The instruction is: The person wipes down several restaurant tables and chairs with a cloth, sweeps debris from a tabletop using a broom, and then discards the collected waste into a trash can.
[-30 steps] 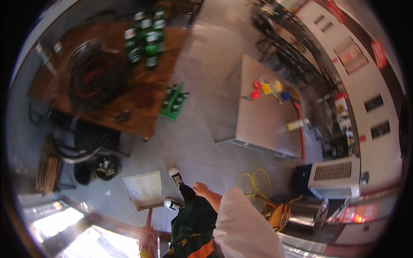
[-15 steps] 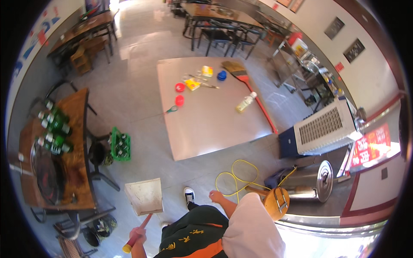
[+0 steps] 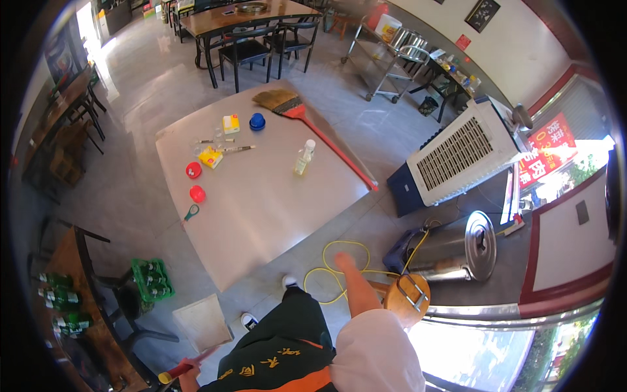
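Note:
My left hand (image 3: 189,372), low at the left, is wrapped round the red, yellow-ended handle of a dustpan (image 3: 204,321). The pan's pale, scuffed scoop points ahead, beside my shoes. My right hand (image 3: 344,261) reaches forward over a coiled yellow hose (image 3: 325,269), and blur hides how its fingers are set. Ahead stands a large smooth table (image 3: 251,225). A broom (image 3: 333,150) with a red handle lies along its right side. Also on it are a clear bottle (image 3: 304,159), a blue round object (image 3: 257,121), yellow boxes (image 3: 210,157), red round pieces (image 3: 197,193) and green-handled scissors (image 3: 191,212).
A green crate (image 3: 153,281) of bottles stands left, near a wooden table (image 3: 81,261) bearing green bottles. At right are an air cooler (image 3: 457,157), a big steel pot (image 3: 450,251) and a round wooden stool (image 3: 400,304). A metal trolley (image 3: 385,62) and dining table (image 3: 274,12) lie beyond.
My view has turned right and come nearer the table, so its things sit farther left. The dustpan stays in my left hand. My right arm reaches farther forward, and my feet have stepped.

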`<state>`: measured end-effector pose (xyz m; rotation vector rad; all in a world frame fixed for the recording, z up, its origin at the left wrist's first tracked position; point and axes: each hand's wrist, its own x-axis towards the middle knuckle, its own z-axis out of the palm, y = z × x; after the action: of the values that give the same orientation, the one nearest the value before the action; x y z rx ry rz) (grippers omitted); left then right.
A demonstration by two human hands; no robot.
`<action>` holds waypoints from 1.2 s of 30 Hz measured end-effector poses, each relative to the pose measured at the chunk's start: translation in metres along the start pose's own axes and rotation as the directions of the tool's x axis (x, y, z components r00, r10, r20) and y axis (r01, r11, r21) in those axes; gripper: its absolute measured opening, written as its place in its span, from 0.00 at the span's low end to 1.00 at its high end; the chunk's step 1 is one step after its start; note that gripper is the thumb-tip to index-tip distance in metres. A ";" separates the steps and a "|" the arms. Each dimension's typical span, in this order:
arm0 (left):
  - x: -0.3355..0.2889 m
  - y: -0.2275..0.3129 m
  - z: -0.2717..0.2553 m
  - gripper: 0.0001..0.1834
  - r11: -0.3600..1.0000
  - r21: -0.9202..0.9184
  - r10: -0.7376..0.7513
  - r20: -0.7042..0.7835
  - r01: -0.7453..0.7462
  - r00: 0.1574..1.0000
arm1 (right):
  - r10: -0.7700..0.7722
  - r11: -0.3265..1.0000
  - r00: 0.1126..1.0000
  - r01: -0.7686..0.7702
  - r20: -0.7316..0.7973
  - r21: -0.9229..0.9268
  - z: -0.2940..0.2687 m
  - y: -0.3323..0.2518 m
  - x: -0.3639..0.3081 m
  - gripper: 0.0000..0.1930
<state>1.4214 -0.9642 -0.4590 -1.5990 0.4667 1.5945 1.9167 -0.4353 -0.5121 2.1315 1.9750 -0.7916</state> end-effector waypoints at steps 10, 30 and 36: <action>0.041 -0.189 0.137 0.18 0.909 0.210 0.374 -0.037 -0.359 0.927 | 0.117 0.992 0.986 -0.121 -0.123 -0.026 -0.087 0.015 0.305 0.20; 0.090 -0.198 0.167 0.12 0.849 0.216 0.505 -0.058 -0.483 0.861 | 0.094 0.915 0.990 -0.128 -0.105 -0.383 -0.052 0.084 0.411 0.20; 0.070 -0.087 0.116 0.11 0.906 0.135 0.409 -0.031 -0.401 0.912 | 0.349 0.922 0.936 -0.350 -0.035 -0.167 0.020 0.103 0.154 0.21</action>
<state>1.4201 -0.8058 -0.4859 -1.5215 0.9654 1.7814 2.0106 -0.3210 -0.6254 2.2855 1.5293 -0.5347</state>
